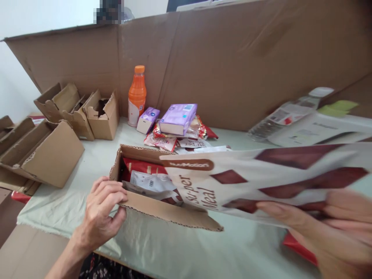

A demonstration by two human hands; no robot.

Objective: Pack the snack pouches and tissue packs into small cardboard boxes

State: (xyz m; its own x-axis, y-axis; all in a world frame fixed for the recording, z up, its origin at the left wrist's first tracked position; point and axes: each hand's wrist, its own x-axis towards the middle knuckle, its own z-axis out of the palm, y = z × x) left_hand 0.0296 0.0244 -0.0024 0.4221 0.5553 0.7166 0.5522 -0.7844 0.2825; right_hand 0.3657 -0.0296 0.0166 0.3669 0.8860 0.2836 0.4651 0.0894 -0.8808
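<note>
My left hand grips the near left corner of an open cardboard box, fingers over its edge and thumb outside. Inside the box lie a red packet and a white-and-grey pouch with a barcode. In my right hand is a large white pouch with brown diamond shapes, lettered "Super Meal". My thumb presses on its face. The pouch's left end overlaps the right part of the box and hides it. Whether that end is inside the box or just above it, I cannot tell.
An orange drink bottle stands behind the box, beside purple tissue packs on a pile of snack packets. Several cardboard boxes line the left. A clear plastic bottle lies back right. A tall cardboard wall closes the rear.
</note>
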